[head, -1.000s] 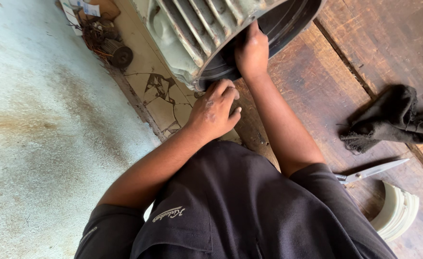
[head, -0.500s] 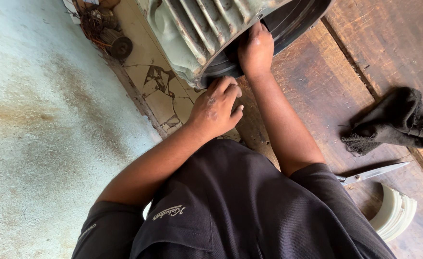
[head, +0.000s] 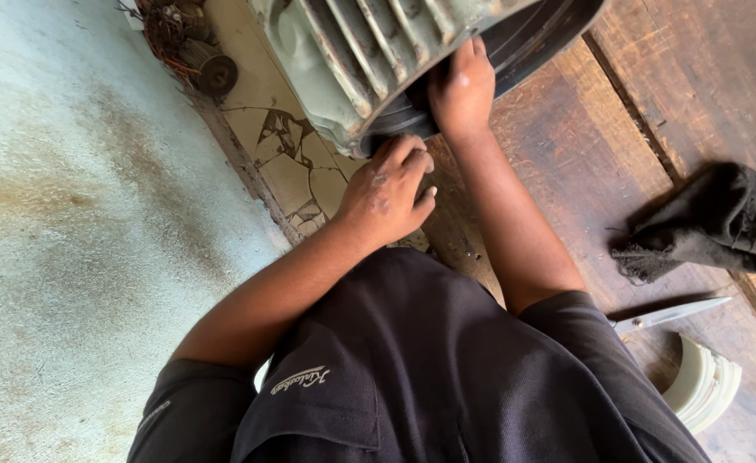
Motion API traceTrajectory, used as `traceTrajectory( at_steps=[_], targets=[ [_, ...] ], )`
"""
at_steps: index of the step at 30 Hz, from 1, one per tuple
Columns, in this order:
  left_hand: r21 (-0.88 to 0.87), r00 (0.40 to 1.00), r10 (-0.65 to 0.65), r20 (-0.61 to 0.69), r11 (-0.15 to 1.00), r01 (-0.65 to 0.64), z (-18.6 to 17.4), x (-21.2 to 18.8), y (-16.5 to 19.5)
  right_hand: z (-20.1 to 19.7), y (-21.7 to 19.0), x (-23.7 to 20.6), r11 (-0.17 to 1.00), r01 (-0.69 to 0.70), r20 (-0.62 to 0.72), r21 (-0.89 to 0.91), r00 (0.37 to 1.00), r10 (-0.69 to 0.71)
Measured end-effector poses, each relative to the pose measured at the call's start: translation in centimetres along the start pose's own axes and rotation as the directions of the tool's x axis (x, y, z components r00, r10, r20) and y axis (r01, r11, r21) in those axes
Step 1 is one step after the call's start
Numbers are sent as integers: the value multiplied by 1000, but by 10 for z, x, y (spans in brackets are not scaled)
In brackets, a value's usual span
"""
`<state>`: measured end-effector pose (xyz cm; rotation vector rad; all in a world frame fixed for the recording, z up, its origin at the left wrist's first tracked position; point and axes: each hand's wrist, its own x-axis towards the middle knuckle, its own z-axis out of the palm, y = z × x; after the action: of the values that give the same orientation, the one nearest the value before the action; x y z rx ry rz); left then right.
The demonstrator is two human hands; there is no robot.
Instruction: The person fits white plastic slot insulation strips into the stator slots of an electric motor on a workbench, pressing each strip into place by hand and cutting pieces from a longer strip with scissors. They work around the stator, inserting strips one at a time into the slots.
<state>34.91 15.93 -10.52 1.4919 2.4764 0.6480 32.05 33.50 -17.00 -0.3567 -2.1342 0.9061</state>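
Head view: person bent over a big finned motor housing (head: 369,60) that lies on cracked tiles at the edge of wooden planks.
Left hand (head: 388,193): fingers curled, tips pressed to the dark rim (head: 399,129) at the housing's open end; closed around something small, maybe, I cannot tell.
Right hand (head: 462,86): flat and spread on the same rim, higher up, gripping nothing.
Risk: heavy round casing, bracing by palm only; it could roll and pinch fingers against the rim.
Nearby: knife (head: 671,314) beside the right elbow, dark rag (head: 704,225) further out; a backward elbow could catch the blade.
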Motion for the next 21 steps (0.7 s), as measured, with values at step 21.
traceTrajectory(
  at_steps=[21],
  targets=[
    [2, 1000, 13, -22, 1000, -13, 6, -4, -3, -12, 28, 10, 862, 419, 292, -286, 895, -338]
  ],
)
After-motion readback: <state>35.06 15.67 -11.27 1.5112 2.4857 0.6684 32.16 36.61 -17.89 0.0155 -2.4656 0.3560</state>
